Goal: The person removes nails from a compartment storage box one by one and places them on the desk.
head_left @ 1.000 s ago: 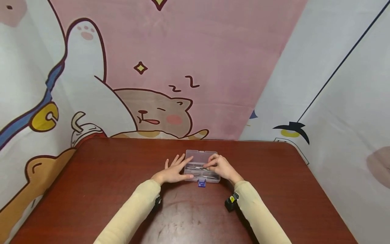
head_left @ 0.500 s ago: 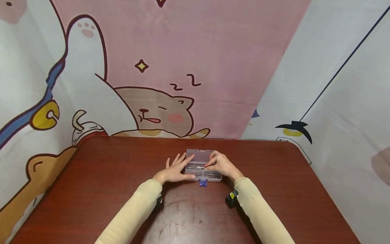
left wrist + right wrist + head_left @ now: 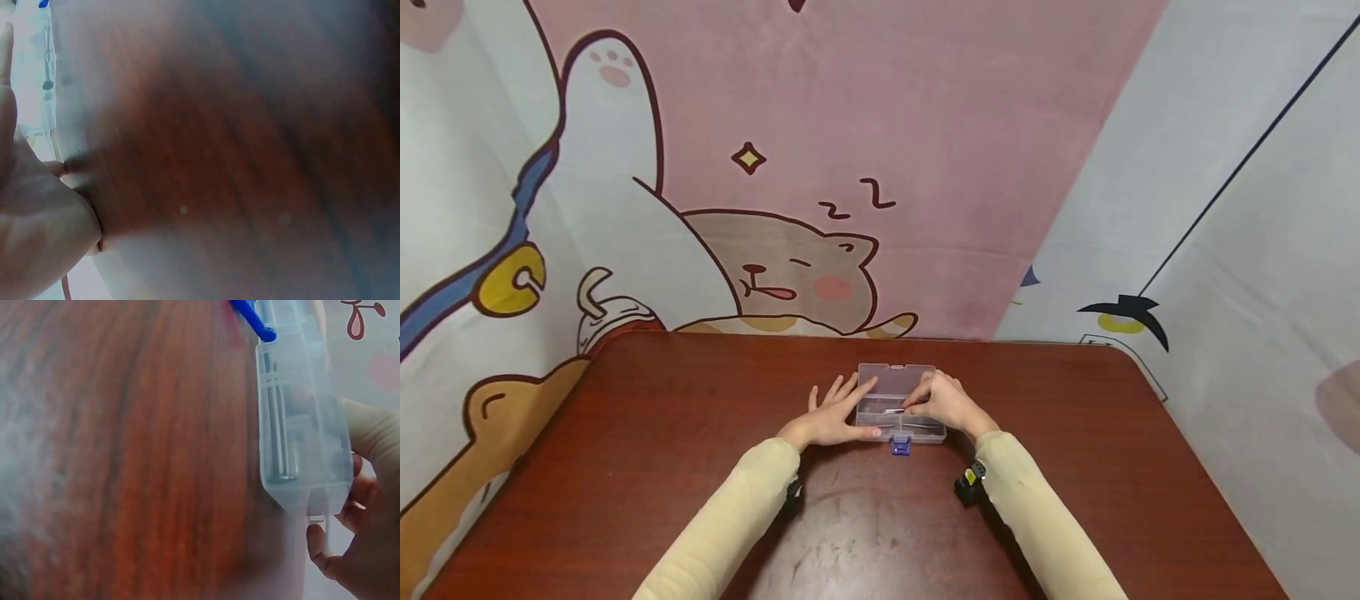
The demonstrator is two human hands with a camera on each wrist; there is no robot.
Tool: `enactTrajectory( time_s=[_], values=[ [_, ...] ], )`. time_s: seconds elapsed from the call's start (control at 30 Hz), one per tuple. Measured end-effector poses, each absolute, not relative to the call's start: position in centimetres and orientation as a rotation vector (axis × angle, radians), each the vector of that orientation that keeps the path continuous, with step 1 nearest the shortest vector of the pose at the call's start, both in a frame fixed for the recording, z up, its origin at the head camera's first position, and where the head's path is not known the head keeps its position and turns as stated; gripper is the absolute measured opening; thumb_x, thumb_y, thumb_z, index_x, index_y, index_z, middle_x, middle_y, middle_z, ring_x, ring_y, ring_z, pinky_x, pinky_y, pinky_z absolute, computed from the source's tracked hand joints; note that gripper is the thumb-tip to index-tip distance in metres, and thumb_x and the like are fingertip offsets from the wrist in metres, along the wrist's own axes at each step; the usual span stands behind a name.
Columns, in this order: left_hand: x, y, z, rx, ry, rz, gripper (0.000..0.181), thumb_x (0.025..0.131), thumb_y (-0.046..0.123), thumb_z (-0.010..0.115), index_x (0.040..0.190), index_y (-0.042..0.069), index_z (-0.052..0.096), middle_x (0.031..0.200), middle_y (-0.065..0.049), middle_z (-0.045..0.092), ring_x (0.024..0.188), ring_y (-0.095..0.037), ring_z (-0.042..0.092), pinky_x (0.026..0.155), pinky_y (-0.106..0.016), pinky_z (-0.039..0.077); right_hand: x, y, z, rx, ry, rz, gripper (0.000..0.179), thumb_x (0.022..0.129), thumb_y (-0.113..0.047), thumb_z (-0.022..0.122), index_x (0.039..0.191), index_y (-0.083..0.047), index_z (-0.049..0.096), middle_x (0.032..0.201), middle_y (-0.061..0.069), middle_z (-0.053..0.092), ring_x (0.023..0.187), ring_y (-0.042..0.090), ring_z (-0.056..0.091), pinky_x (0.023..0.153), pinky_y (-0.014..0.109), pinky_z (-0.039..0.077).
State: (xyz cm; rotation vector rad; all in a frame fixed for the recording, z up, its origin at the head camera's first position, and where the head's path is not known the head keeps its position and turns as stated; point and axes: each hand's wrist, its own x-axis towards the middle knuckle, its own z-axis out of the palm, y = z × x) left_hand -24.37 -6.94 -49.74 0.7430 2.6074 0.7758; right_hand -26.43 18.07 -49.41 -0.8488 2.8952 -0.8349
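A clear plastic compartment box (image 3: 880, 419) lies on the brown table, its lid (image 3: 887, 379) swung back and its blue latch (image 3: 901, 447) facing me. My left hand (image 3: 827, 423) lies spread at the box's left side, thumb at the front corner and index finger over the lid's edge. Thumb and forefinger of my right hand (image 3: 946, 402) pinch a thin metal rod (image 3: 892, 411) over the far compartment. Slim metal rods (image 3: 281, 425) lie in the near right compartment in the right wrist view. A dark-ended rod (image 3: 47, 69) shows through the box in the left wrist view.
The wooden table (image 3: 715, 392) reaches back to a cloth backdrop (image 3: 970, 208) printed with cartoon animals. Both forearms wear cream sleeves, with a black wrist device (image 3: 967, 486) under the right one.
My right hand has shifted slightly within the far compartment, where less metal shows than before. The left hand keeps its place at the box. The head view has tilted a little.
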Motion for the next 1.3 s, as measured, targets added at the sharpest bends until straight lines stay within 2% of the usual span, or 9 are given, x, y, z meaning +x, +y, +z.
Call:
enactTrajectory(
  time_s=[0.17, 0.37, 0.5, 0.57, 0.7, 0.8, 1.1, 1.2, 1.3],
  values=[
    [-24.4, -7.0, -49.7, 0.750, 2.613, 0.782, 0.090, 0.087, 0.058, 0.062, 0.157, 0.025, 0.015, 0.160, -0.015, 0.003, 0.145, -0.038, 0.000, 0.104, -0.067, -0.007, -26.6, 18.1, -49.7, -0.886, 2.867, -0.922, 0.005, 0.076, -0.020, 0.083, 0.080, -0.017, 0.080, 0.072, -0.012, 0.057, 0.072, 0.010, 0.048, 0.062, 0.030, 0.036],
    [-24.3, -6.8, -49.7, 0.760, 2.621, 0.773, 0.089, 0.087, 0.057, 0.061, 0.156, 0.024, 0.016, 0.160, -0.016, 0.005, 0.145, -0.038, 0.001, 0.104, -0.067, -0.007, -26.4, 18.6, -50.3, -0.850, 2.817, -1.058, 0.005, 0.078, -0.020, 0.081, 0.079, -0.015, 0.080, 0.069, -0.012, 0.055, 0.072, 0.012, 0.048, 0.074, 0.042, 0.029],
    [-24.3, -6.8, -49.8, 0.757, 2.628, 0.774, 0.088, 0.087, 0.057, 0.062, 0.156, 0.025, 0.018, 0.160, -0.016, 0.007, 0.144, -0.038, 0.001, 0.103, -0.068, -0.006, -26.2, 18.8, -50.4, -0.822, 2.802, -1.089, 0.005, 0.080, -0.020, 0.080, 0.080, -0.015, 0.080, 0.073, -0.016, 0.065, 0.081, 0.011, 0.055, 0.082, 0.046, 0.024],
    [-24.3, -6.8, -49.8, 0.748, 2.632, 0.772, 0.088, 0.087, 0.058, 0.062, 0.156, 0.025, 0.019, 0.160, -0.016, 0.007, 0.144, -0.038, 0.001, 0.103, -0.068, -0.007, -26.1, 18.9, -50.4, -0.803, 2.796, -1.103, 0.005, 0.081, -0.020, 0.079, 0.081, -0.015, 0.080, 0.077, -0.015, 0.069, 0.080, 0.009, 0.057, 0.084, 0.043, 0.028],
    [-24.2, -6.8, -49.7, 0.745, 2.632, 0.774, 0.086, 0.087, 0.058, 0.062, 0.155, 0.025, 0.022, 0.160, -0.016, 0.008, 0.144, -0.039, 0.002, 0.103, -0.068, -0.007, -25.9, 19.0, -50.3, -0.773, 2.748, -1.147, 0.006, 0.082, -0.017, 0.079, 0.081, -0.010, 0.080, 0.076, -0.010, 0.072, 0.064, 0.003, 0.055, 0.068, 0.027, 0.041],
    [-24.1, -6.8, -49.6, 0.746, 2.626, 0.769, 0.084, 0.087, 0.057, 0.062, 0.155, 0.025, 0.023, 0.160, -0.016, 0.008, 0.144, -0.039, 0.001, 0.104, -0.067, -0.007, -25.8, 19.1, -50.2, -0.770, 2.702, -1.182, 0.007, 0.082, -0.013, 0.078, 0.080, -0.007, 0.079, 0.075, -0.007, 0.072, 0.060, 0.003, 0.053, 0.055, 0.023, 0.043],
    [-24.1, -6.7, -49.8, 0.723, 2.655, 0.740, 0.090, 0.083, 0.062, 0.063, 0.155, 0.031, 0.020, 0.160, -0.015, 0.008, 0.145, -0.038, 0.003, 0.104, -0.068, -0.005, -26.3, 18.9, -50.3, -0.885, 2.669, -1.206, 0.005, 0.083, -0.012, 0.077, 0.083, -0.008, 0.079, 0.078, -0.009, 0.072, 0.066, 0.004, 0.058, 0.061, 0.024, 0.046],
    [-24.2, -6.5, -49.8, 0.718, 2.661, 0.722, 0.085, 0.084, 0.062, 0.063, 0.154, 0.032, 0.025, 0.160, -0.014, 0.008, 0.145, -0.038, 0.003, 0.104, -0.068, -0.004, -26.2, 19.1, -49.9, -0.849, 2.675, -1.205, 0.004, 0.084, -0.013, 0.076, 0.084, -0.010, 0.079, 0.078, -0.007, 0.072, 0.062, 0.003, 0.055, 0.057, 0.022, 0.044],
    [-24.2, -6.4, -49.8, 0.709, 2.671, 0.713, 0.082, 0.083, 0.062, 0.063, 0.152, 0.032, 0.030, 0.160, -0.013, 0.009, 0.145, -0.037, 0.004, 0.104, -0.068, -0.004, -26.0, 19.3, -49.6, -0.760, 2.681, -1.242, 0.004, 0.085, -0.012, 0.075, 0.085, -0.010, 0.079, 0.074, -0.005, 0.071, 0.049, 0.003, 0.042, 0.048, 0.020, 0.035]
  ],
)
